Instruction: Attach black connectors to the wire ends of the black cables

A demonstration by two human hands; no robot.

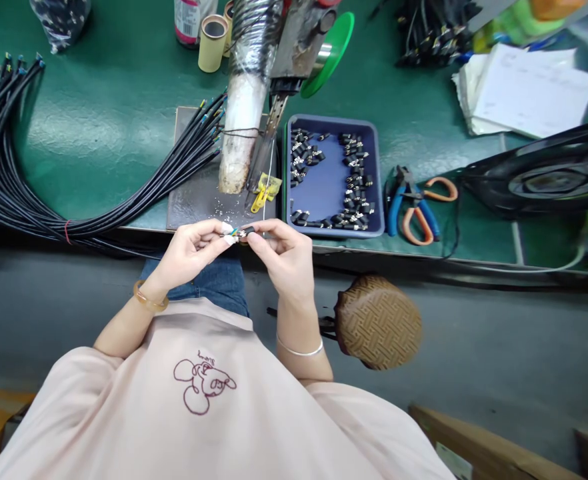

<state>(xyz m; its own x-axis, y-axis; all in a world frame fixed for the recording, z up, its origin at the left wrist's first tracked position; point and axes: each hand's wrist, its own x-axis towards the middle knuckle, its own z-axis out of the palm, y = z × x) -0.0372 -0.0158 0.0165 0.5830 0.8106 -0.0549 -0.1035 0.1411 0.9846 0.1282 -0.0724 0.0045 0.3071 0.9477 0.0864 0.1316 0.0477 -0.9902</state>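
My left hand (198, 247) pinches the stripped end of a black cable, whose thin coloured wires (235, 232) show between the fingertips. Facing it, my right hand (284, 252) is closed on a small black connector (247, 231) with metal pins. Wires and connector meet at the bench edge; I cannot tell whether they are joined. Just beyond the hands a soldering iron (260, 167) points down beside a white, foil-wrapped duct (239, 127). Near its tip sits a yellow clip-like piece (261, 193). A blue tray (380, 200) of similar connectors stands right of the hands.
A large bundle of black cables (11, 180) curves along the left, its ends on a dark board (189, 193). Pliers and cutters (414, 210) lie right of the tray. A green solder reel (341, 53) hangs above. Papers (529, 93), a black fan-like object (544, 173) and a stool (379, 323) are rightward.
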